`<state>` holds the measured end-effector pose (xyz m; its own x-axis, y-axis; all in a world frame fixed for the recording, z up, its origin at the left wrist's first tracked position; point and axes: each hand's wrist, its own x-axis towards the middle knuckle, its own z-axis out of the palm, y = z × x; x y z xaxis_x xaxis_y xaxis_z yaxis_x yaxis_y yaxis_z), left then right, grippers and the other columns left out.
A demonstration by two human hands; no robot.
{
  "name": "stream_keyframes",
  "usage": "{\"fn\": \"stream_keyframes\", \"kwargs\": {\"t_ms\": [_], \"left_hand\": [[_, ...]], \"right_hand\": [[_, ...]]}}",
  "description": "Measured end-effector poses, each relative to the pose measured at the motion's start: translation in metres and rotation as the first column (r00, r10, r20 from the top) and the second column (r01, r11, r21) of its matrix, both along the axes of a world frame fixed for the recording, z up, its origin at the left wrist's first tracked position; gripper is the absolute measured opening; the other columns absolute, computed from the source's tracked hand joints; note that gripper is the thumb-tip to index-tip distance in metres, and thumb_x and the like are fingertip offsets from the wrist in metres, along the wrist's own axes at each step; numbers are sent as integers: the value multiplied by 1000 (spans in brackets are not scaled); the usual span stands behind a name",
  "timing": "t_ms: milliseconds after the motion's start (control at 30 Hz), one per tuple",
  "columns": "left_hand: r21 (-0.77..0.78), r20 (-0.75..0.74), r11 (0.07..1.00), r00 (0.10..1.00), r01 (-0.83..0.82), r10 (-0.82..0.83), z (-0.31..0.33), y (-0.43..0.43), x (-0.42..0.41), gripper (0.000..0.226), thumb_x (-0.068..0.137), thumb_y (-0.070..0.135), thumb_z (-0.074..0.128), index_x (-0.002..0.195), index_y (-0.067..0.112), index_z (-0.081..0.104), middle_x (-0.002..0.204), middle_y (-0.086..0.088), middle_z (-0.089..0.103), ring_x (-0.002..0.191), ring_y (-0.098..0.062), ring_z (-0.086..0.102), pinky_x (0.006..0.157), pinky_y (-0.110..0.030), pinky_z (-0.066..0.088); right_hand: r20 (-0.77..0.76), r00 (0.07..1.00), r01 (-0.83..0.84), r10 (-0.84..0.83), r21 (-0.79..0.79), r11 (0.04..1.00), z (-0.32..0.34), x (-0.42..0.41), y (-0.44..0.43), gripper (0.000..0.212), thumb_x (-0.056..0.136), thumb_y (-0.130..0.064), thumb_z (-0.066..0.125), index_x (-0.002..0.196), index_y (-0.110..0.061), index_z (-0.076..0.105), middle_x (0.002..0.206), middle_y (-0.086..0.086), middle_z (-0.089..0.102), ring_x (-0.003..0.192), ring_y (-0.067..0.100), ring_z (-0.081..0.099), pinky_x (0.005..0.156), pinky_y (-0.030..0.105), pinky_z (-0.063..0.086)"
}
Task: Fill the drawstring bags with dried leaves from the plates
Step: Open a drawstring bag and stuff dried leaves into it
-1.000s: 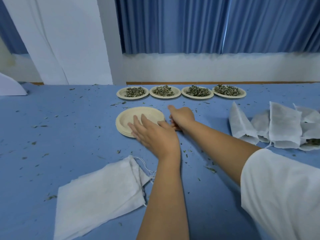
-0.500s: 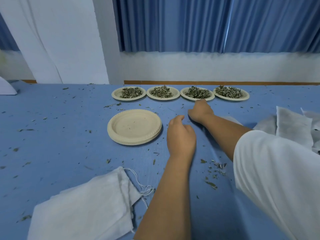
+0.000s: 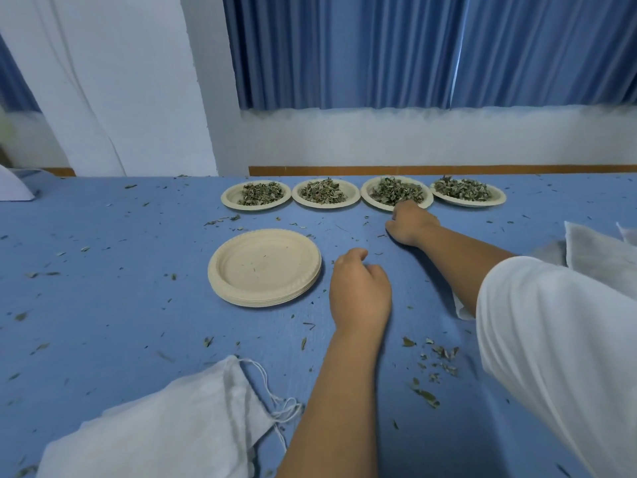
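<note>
Right hand (image 3: 410,224) at rim of third plate (image 3: 368,201), perhaps touching

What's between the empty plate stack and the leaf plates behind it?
Just blue table cover with a few stray leaf bits, as the head view shows.

Workroom: blue-clothed table (image 3: 103,270), blue curtains (image 3: 379,50)

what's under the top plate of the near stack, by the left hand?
The stack shows nested rims along its near edge, so more paper plates of the same kind. Their count, and anything between them and the blue tablecloth, is covered.
</note>
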<state>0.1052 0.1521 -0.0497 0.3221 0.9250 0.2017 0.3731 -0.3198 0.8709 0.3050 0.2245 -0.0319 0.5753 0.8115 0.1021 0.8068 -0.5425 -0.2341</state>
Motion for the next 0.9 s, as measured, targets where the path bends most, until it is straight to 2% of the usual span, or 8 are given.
{"fn": "stream_keyframes", "kwargs": {"t_ms": [133,300,433,533,700,800,900], "left_hand": [[-8,-2,1000,1000,-21,21,-1,5,-2,40,100,16,42,139,14,49,143,-2,48,126,-16,48,98,-27,38],[-6,9,999,999,-33,33,-4,1,-6,37,100,15,44,136,14,52,140,-2,51,122,-16,51,92,-21,34],[-16,81,999,995,-49,50,-3,-5,-13,33,97,11,44,127,14,59,132,-1,58,117,-14,54,89,-20,36],[-33,113,998,992,-52,56,1,-11,-21,34,97,8,45,127,12,59,131,-3,59,120,-16,54,91,-21,38],[122,-70,992,997,30,-21,3,-31,-40,44,92,3,51,136,9,53,140,-11,44,125,-24,46,99,-26,35],[240,-177,971,984,16,28,-1,-44,-60,41,86,6,61,127,9,60,133,-11,46,122,-26,46,102,-35,40],[314,-296,949,948,-20,118,-1,-56,-78,32,84,15,65,116,14,67,121,-6,51,114,-25,47,93,-38,42]], "right_hand": [[-10,998,-57,58,82,995,-5,-9,-7,22,95,-21,50,109,-5,56,120,15,55,95,30,57,73,33,43],[-60,985,-150,162,170,974,-1,-25,-29,19,92,-17,58,107,-6,58,117,12,56,100,28,56,84,37,47],[-92,973,-188,212,216,958,2,-45,-55,19,90,-16,58,106,-7,60,109,10,61,94,25,57,81,36,46],[-93,950,-270,299,238,933,3,-67,-78,18,90,-17,59,106,-9,61,109,7,62,94,22,57,81,32,45],[-155,889,-385,431,257,887,8,-106,-122,13,89,-14,58,97,-11,67,97,4,69,90,21,62,81,35,50],[-201,848,-429,490,282,858,12,-126,-151,11,88,-15,58,91,-17,69,87,-6,68,81,13,60,74,27,48],[-258,819,-433,512,306,848,12,-141,-176,11,89,-17,59,90,-17,70,86,-8,69,81,10,62,74,25,49]]}}
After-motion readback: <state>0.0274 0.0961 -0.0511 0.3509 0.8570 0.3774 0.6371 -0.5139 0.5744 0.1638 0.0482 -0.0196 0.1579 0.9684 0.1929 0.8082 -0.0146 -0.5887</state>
